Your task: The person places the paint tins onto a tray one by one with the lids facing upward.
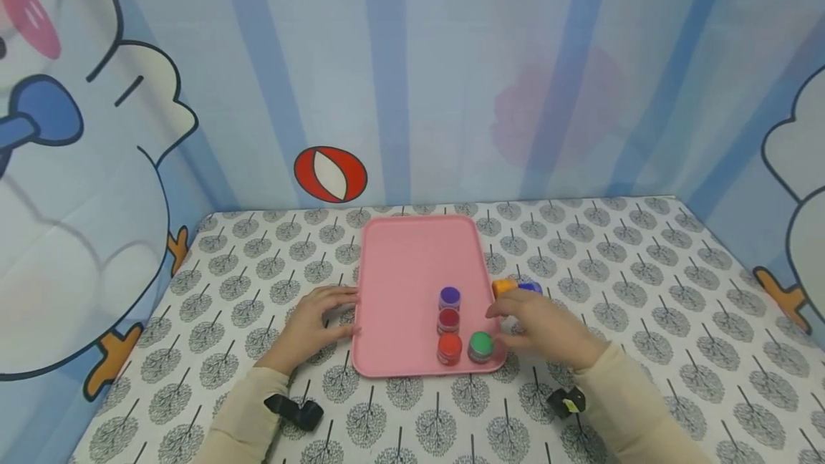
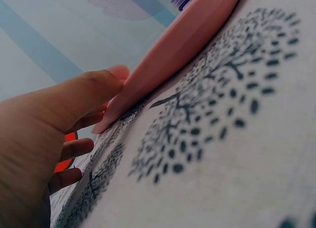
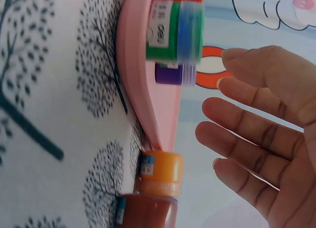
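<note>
My left hand (image 1: 316, 322) rests at the left rim of a pink tray (image 1: 406, 263), thumb and fingertips against its edge, fingers loosely bent. Toward the tray's right front stand small paint jars: purple (image 1: 450, 297), dark red (image 1: 448, 321) and red (image 1: 449, 349) in a column, with a green jar (image 1: 480, 346) beside the red one. My right hand (image 1: 548, 324) hovers by the right rim near the green jar, fingers spread and holding nothing. Beyond it, outside the tray, are an orange jar (image 1: 503, 286) and a blue one (image 1: 531, 287). A brownish-red jar (image 3: 148, 211) shows in the right wrist view.
The table wears a white cloth (image 1: 258, 292) with a grey tree print. Behind it hangs a blue striped curtain (image 1: 451, 92) with cartoon figures. Black straps (image 1: 294, 411) sit on both wrists over cream sleeves.
</note>
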`<control>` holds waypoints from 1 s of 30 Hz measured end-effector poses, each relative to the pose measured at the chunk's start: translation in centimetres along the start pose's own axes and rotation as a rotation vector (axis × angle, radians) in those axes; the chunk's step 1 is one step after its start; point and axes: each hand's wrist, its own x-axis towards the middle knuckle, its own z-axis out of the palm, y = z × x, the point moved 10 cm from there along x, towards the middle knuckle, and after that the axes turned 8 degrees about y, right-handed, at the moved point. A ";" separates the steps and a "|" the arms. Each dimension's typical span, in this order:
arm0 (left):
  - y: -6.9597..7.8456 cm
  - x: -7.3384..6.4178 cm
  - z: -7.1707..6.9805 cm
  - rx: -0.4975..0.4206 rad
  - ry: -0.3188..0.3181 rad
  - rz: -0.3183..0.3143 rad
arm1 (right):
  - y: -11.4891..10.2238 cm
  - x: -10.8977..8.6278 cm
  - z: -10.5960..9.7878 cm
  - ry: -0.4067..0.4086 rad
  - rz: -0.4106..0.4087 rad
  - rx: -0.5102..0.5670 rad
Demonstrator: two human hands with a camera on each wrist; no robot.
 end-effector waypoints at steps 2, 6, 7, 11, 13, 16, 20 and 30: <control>0.0 0.0 0.0 0.002 -0.002 -0.002 | 0.3 0.0 -0.4 0.024 0.003 -0.010; 0.0 0.0 0.0 0.001 -0.002 -0.004 | 0.8 0.0 -1.3 0.057 0.010 -0.009; 0.0 0.0 0.0 0.001 -0.002 -0.004 | 1.0 0.0 -1.5 0.057 0.016 -0.004; 0.1 0.0 -0.1 0.002 0.001 0.000 | 2.0 -0.2 -1.7 0.044 0.063 0.013; 0.1 0.0 -0.1 -0.001 0.002 0.000 | 2.4 -0.2 -1.8 0.048 0.067 0.002; 0.1 -0.1 -0.1 -0.005 0.003 -0.001 | 2.8 -0.3 -2.0 0.060 0.075 -0.011; -0.1 -0.1 -0.1 -0.010 0.004 -0.005 | 3.3 -0.5 -2.3 0.064 0.084 -0.029; -0.2 -0.2 0.0 -0.022 0.009 0.000 | 4.8 -1.2 -2.8 0.035 0.146 -0.028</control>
